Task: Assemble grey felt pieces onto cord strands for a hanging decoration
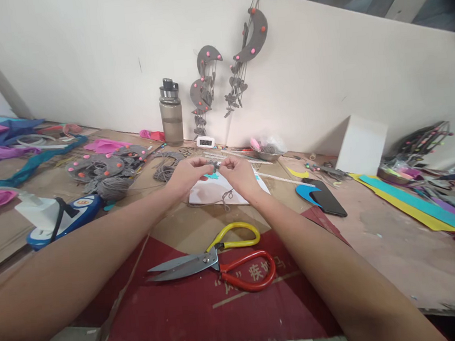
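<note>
Both my hands meet over a white sheet (pixel 201 196) in the middle of the table. My left hand (pixel 190 175) pinches one side of a small grey yarn piece (pixel 215 165). My right hand (pixel 237 174) pinches its other side with thumb and fingers. The exact shape of the piece is too small to make out. Loose grey yarn (pixel 227 197) trails onto the sheet below my right hand. A turquoise scrap (pixel 212 176) lies on the sheet under my fingers. Nearer me, large scissors (pixel 215 259) with one yellow and one red handle lie partly spread on red cardboard (pixel 176 313).
A water bottle (pixel 171 117) and a small white clock (pixel 205 141) stand at the back wall. Grey moon-shaped hangings (pixel 257 35) hang there. Grey yarn (pixel 113 187) and a blue-white device (pixel 67 221) are left; a phone (pixel 327 199) and coloured sheets (pixel 409 199) are right.
</note>
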Tool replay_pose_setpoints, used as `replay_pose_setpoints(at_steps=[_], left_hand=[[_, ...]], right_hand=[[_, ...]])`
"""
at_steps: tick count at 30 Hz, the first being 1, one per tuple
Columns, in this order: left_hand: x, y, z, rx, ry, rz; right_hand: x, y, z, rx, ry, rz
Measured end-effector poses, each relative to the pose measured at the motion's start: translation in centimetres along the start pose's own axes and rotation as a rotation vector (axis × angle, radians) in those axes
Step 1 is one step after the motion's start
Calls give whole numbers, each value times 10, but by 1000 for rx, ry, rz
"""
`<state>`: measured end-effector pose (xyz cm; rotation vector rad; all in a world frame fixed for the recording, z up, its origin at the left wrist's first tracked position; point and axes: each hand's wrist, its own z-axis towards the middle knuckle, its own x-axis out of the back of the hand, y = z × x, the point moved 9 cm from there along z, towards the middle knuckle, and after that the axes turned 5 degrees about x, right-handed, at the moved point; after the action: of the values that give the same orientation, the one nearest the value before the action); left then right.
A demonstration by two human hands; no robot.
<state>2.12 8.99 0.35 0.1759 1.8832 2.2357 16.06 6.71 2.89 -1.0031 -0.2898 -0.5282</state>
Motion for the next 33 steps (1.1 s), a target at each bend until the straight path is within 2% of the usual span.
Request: replay_pose_setpoints(at_steps=[4,7,11,14,17,22,28,33], left_hand=[[2,21,-2,-153,21,326],[2,31,-4,-244,46,467],[1,35,-5,-264,51,553],[3,32,-3,-227,65,593],[8,22,-1,-121,79,510],[9,0,0,70,82,222],[4,-11,4,90,31,38],[4,-10,2,77,46,42]], right_hand=[[-1,-9,0,78,-31,-62],[-2,-18,-1,164,-37,-159],[-4,-29,-5,278,-52,-288],[-8,-31,-6,323,-91,-290],[-11,-31,-7,317,-118,-214],[-11,-32,-9,276,-94,-175],[-9,-30,-10,243,-38,-150],[-9,-30,-9,281,-14,-188]])
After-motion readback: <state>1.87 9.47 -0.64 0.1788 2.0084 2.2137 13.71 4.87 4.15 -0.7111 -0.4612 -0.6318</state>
